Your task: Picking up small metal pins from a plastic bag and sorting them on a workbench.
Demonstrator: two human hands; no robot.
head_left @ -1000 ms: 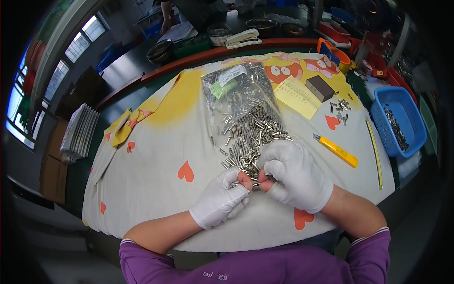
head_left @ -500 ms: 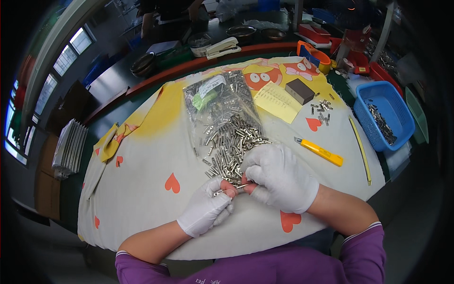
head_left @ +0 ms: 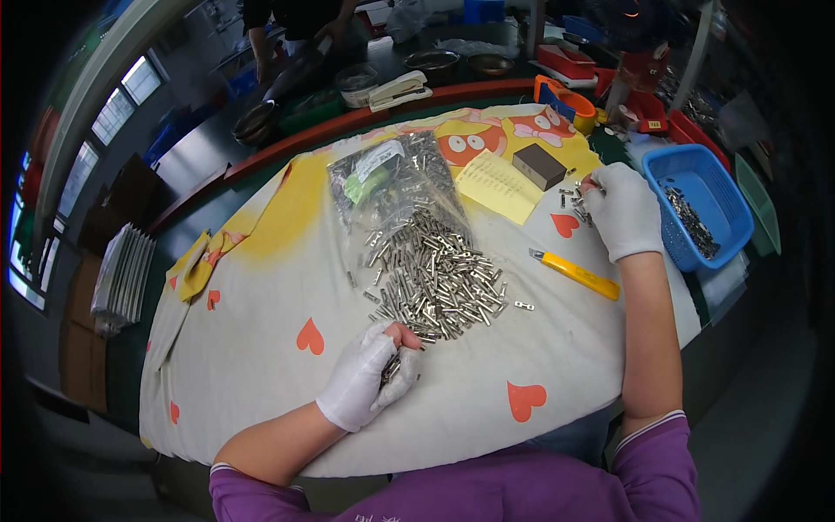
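A heap of small silver metal parts (head_left: 439, 283) spills from an opened clear plastic bag (head_left: 396, 187) onto the patterned cloth. At its near edge, my left hand (head_left: 370, 370) in a white glove is closed around several of these metal parts, with bare thumb and fingertip showing. My right hand (head_left: 624, 209), also gloved, is at the far right over a small group of metal parts (head_left: 570, 200). Its fingertips are pinched together, and whatever is between them is too small to make out. One loose metal part (head_left: 524, 305) lies just right of the heap.
A yellow utility knife (head_left: 576, 274) lies below my right hand. Left of that hand are a dark block (head_left: 539, 165) and a yellow written note (head_left: 500, 187). A blue basket (head_left: 739, 217) holding metal pieces stands right. Across the table, a person's hands (head_left: 330, 33) show.
My right hand has left the heap and moved far right to the small group of parts. My left hand stays near the heap, still closed on parts. The view shifted slightly.
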